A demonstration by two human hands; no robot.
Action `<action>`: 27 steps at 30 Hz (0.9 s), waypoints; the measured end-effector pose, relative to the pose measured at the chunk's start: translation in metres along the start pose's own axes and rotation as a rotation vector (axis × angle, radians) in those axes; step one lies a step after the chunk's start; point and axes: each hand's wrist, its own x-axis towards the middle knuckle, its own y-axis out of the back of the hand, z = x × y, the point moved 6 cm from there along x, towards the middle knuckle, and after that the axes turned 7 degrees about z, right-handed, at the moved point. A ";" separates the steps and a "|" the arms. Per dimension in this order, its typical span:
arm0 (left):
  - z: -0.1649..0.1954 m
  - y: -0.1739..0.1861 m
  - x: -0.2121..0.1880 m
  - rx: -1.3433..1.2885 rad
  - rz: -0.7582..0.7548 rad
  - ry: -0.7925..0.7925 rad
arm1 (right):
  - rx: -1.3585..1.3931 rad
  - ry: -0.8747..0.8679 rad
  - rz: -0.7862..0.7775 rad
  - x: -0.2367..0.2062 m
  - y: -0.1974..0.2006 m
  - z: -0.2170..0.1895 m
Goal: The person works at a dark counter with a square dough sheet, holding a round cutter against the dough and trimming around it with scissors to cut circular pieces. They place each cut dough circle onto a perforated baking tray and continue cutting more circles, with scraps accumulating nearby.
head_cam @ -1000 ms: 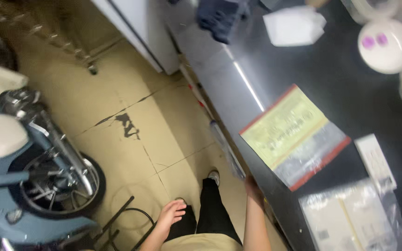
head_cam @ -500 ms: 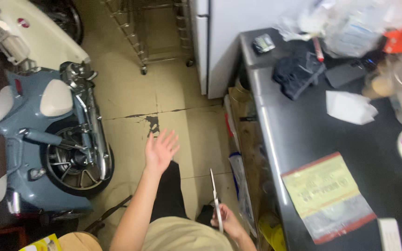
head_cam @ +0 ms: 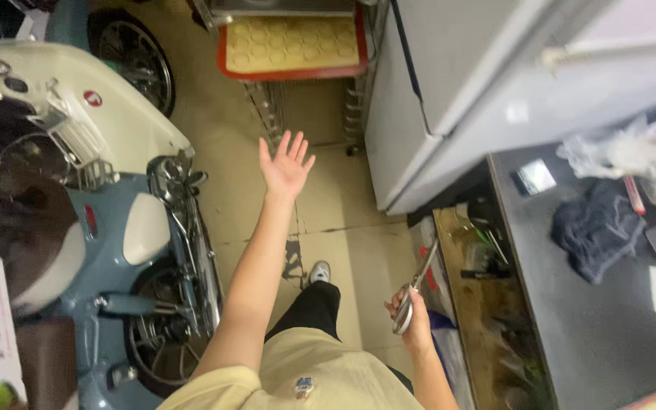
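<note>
Your right hand (head_cam: pixel 413 319) is low and near, just right of your leg, with the fingers curled shut through the handles of a pair of scissors (head_cam: pixel 413 292). The blades are together and point up and a little to the right, toward the near edge of the dark counter (head_cam: pixel 571 319) – they sit over the floor, beside a wooden shelf (head_cam: pixel 468 304) tucked under that counter and crowded with small items too blurred to name.

Your left hand (head_cam: pixel 286 168) is stretched out far ahead of you, the arm straight, the palm flat and all five fingers spread wide. It holds nothing and touches nothing; it hangs over the tiled floor (head_cam: pixel 343 250), just short of a metal rack (head_cam: pixel 290 76) at the far side, which carries a red-rimmed tray (head_cam: pixel 291 45) with a pale mat marked in circles.

To the left stand two scooters – a pale blue one (head_cam: pixel 115 250) near you and a cream one (head_cam: pixel 93 114) farther off. To the right of the rack is a white fridge (head_cam: pixel 480 99), and beyond it, on the counter, lies a crumpled dark cloth (head_cam: pixel 597 235) with a heap of clear plastic bags (head_cam: pixel 632 152) at the far end. Your shoe (head_cam: pixel 319 272) shows on the tiles between your two arms.
</note>
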 end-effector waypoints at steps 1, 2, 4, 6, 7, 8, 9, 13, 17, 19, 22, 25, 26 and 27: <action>0.025 -0.013 0.027 0.013 -0.032 -0.001 | 0.035 0.025 -0.043 0.019 -0.026 -0.004; 0.046 -0.024 0.052 0.025 -0.060 0.003 | 0.068 0.048 -0.079 0.034 -0.049 -0.007; 0.081 -0.042 0.099 0.036 -0.060 0.000 | -0.029 0.058 0.015 0.059 -0.079 -0.012; 0.107 -0.059 0.142 0.059 -0.034 0.001 | -0.123 0.096 0.055 0.075 -0.102 -0.014; 0.118 -0.065 0.163 0.079 -0.005 0.000 | -0.167 0.126 0.044 0.080 -0.113 -0.014; 0.127 -0.070 0.182 0.098 0.025 -0.002 | -0.213 0.154 0.034 0.084 -0.121 -0.013; 0.135 -0.074 0.199 0.133 0.049 -0.020 | -0.240 0.139 0.076 0.088 -0.125 -0.011; 0.167 -0.093 0.266 0.160 0.182 -0.103 | -0.321 0.161 0.185 0.106 -0.141 -0.004; 0.193 -0.108 0.311 0.166 0.257 -0.155 | -0.318 0.070 0.330 0.113 -0.150 0.004; 0.202 -0.106 0.323 0.146 0.288 -0.169 | -0.236 0.065 0.303 0.115 -0.159 0.009; 0.209 -0.100 0.331 0.163 0.394 -0.136 | -0.101 0.071 0.288 0.115 -0.164 0.016; 0.206 -0.097 0.332 0.106 0.375 -0.046 | -0.099 0.136 0.182 0.116 -0.168 0.016; 0.203 -0.096 0.332 0.072 0.346 -0.016 | -0.121 0.161 0.127 0.116 -0.172 0.014; 0.202 -0.094 0.331 0.048 0.319 -0.026 | -0.134 0.135 0.169 0.116 -0.170 0.015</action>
